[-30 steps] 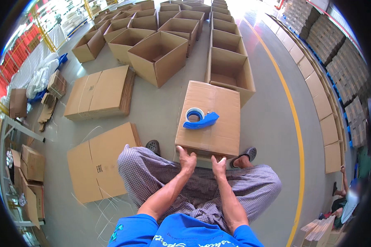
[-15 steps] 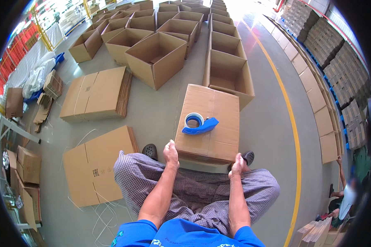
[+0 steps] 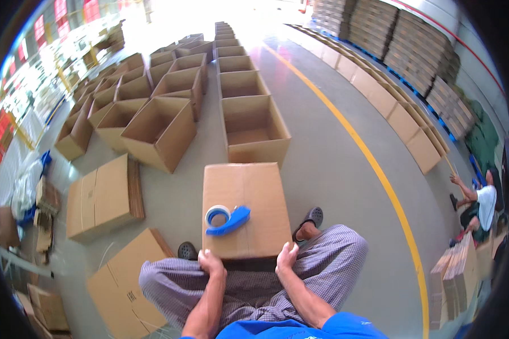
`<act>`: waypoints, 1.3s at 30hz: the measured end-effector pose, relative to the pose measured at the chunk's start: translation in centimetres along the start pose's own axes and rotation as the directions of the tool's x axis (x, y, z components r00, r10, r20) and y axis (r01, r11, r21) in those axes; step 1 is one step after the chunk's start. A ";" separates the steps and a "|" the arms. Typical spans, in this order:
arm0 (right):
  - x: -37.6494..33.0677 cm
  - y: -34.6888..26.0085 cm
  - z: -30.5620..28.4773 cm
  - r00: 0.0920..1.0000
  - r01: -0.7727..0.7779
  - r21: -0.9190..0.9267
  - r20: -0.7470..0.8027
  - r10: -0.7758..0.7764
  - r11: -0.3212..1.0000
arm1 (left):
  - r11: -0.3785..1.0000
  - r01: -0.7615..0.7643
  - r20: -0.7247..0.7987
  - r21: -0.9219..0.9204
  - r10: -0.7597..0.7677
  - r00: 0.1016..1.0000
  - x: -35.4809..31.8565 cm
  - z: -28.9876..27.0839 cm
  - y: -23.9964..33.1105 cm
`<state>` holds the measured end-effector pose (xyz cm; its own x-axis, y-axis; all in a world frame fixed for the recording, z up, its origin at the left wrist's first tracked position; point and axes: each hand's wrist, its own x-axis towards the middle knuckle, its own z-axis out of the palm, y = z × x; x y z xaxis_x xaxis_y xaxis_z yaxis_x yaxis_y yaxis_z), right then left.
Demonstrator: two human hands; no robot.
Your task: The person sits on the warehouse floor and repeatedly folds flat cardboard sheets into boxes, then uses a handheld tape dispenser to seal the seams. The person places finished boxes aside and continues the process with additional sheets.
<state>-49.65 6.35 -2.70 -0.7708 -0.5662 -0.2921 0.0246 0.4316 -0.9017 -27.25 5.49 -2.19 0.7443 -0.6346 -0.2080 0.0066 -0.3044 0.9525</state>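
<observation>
A closed cardboard box (image 3: 260, 195) sits between my legs, with a strip of tape along its top. On it lies a blue tape dispenser (image 3: 232, 221) with a roll of tape. My left hand (image 3: 211, 262) grips the box's near left corner, fingers curled against it. At the near right corner my right hand (image 3: 287, 256) holds on in the same way, thumb up along the edge. The fingertips of both hands are partly hidden. Just beyond the box stands the first open carton (image 3: 260, 151) of a long row.
Several more open cartons (image 3: 159, 133) stand at the left. Two stacks of flattened cartons (image 3: 110, 195) lie nearer on that side, with loose straps. A yellow floor line (image 3: 373, 164) runs along the right. Beyond it are upright cartons (image 3: 421, 150), loaded pallets and a seated person (image 3: 483, 203).
My view has tilted up and swung right, so the scene sits lower and further left. Both hands stay on the box. More of my right shoe shows beside it.
</observation>
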 end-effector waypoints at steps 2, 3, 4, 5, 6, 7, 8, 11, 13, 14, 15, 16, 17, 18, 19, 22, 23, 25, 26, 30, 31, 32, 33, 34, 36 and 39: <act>-1.7 0.3 -2.0 0.998 -0.060 0.041 -0.013 0.060 0.997 | 0.988 0.076 -0.051 -0.131 -0.084 0.995 -2.2 -1.5 -0.2; -1.7 1.2 -3.1 0.996 -0.077 0.040 -0.045 0.079 0.996 | 0.992 0.084 -0.011 -0.097 -0.086 0.996 -3.4 -2.2 0.1; -1.6 1.7 -4.0 0.989 -0.137 0.070 -0.050 0.141 0.988 | 0.977 0.157 -0.020 -0.143 -0.161 0.987 -3.9 -2.7 -0.1; -1.3 2.0 -4.2 0.977 -0.189 0.206 -0.060 0.205 0.960 | 0.927 0.265 -0.013 -0.266 -0.278 0.960 -4.1 -2.6 -0.2; -1.5 2.0 -4.5 0.969 -0.220 0.256 -0.053 0.241 0.941 | 0.940 0.266 -0.011 -0.214 -0.274 0.962 -4.3 -3.1 -0.5; -1.6 1.9 -4.5 0.961 -0.250 0.303 -0.041 0.275 0.919 | 0.950 0.266 -0.014 -0.162 -0.272 0.962 -4.5 -3.6 -0.9; -1.1 1.5 -4.1 0.954 -0.263 0.315 -0.053 0.294 0.912 | 0.970 0.226 -0.085 -0.094 -0.234 0.969 -4.2 -3.1 -1.2; 0.3 2.6 -3.7 0.945 -0.317 0.382 0.050 0.323 0.868 | 0.989 0.142 -0.270 0.048 -0.124 0.955 -3.1 -2.3 -3.2; 1.5 4.3 -3.6 0.962 -0.228 0.453 -0.034 0.272 0.862 | 0.980 0.127 -0.306 0.153 -0.075 0.949 -4.6 -1.1 -1.8; 1.7 5.0 -3.4 0.966 -0.166 0.430 -0.113 0.235 0.888 | 0.984 0.179 -0.238 -0.020 -0.178 0.955 -5.1 -1.2 -1.9; 1.2 4.8 -2.9 0.974 -0.137 0.438 -0.105 0.202 0.889 | 0.981 0.183 -0.235 -0.060 -0.192 0.953 -4.9 -1.5 -2.2; 0.8 4.5 -2.4 0.980 -0.110 0.447 -0.099 0.171 0.888 | 0.984 0.156 -0.262 -0.084 -0.173 0.949 -4.6 -1.7 -2.5; 0.3 4.3 -1.9 0.986 -0.082 0.457 -0.095 0.141 0.886 | 0.986 0.129 -0.288 -0.106 -0.154 0.945 -4.4 -2.1 -2.8; 0.8 4.8 -1.9 0.981 -0.023 0.447 -0.163 0.107 0.894 | 0.976 0.143 -0.296 -0.161 -0.186 0.937 -4.9 -1.5 -2.3; 1.2 5.1 -1.8 0.981 -0.019 0.421 -0.168 0.099 0.907 | 0.979 0.152 -0.278 -0.135 -0.185 0.943 -5.0 -1.6 -2.2; 2.5 6.1 -2.4 0.987 -0.023 0.372 -0.140 0.081 0.928 | 0.957 0.220 -0.161 -0.187 -0.251 0.955 -5.1 -1.7 -1.8; 3.2 6.3 -2.8 0.991 -0.034 0.376 -0.107 0.080 0.926 | 0.966 0.221 -0.194 -0.133 -0.244 0.950 -5.2 -1.4 -1.6; 2.6 5.9 -2.5 0.994 -0.083 0.333 -0.035 0.101 0.939 | 0.972 0.235 -0.289 -0.018 -0.230 0.929 -5.2 -1.5 -0.6; 2.1 5.4 -2.6 0.992 -0.116 0.287 -0.014 0.125 0.951 | 0.993 0.118 -0.249 0.007 -0.112 0.962 -5.0 -2.3 0.4; 0.3 4.2 -4.1 0.963 -0.269 0.091 -0.007 0.271 0.959 | 0.583 -0.712 0.227 0.391 0.689 0.689 -4.8 -3.6 6.1; -0.2 4.0 -4.2 0.948 -0.319 0.063 -0.007 0.320 0.946 | 0.489 -0.806 0.403 0.332 0.699 0.590 -4.7 -3.6 7.9; -1.1 3.9 -4.2 0.937 -0.349 0.016 0.031 0.349 0.937 | 0.393 -0.884 0.559 0.254 0.687 0.465 -4.4 -3.9 9.5; -1.7 4.3 -4.6 0.925 -0.376 -0.029 0.055 0.377 0.926 | 0.240 -0.936 0.733 0.256 0.584 0.350 -4.0 -3.6 10.2; -1.9 4.5 -4.9 0.911 -0.401 -0.072 0.075 0.406 0.913 | 0.170 -0.947 0.738 0.272 0.595 0.318 -3.4 -3.2 10.1; -4.1 1.2 -5.5 0.911 -0.319 -0.208 0.203 0.360 0.925 | 0.182 -0.898 0.744 0.400 0.508 0.434 -0.9 -4.6 9.7; -4.5 -2.5 -5.5 0.925 -0.075 -0.313 0.333 0.183 0.947 | 0.229 -0.798 0.733 0.557 0.316 0.602 0.0 -6.1 12.0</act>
<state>-49.74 11.62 2.63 -0.4962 -0.6785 -0.5416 -0.1182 0.6708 -0.7321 -23.07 6.20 10.60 -0.0391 -0.9991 0.0130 -0.9645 0.0412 0.2608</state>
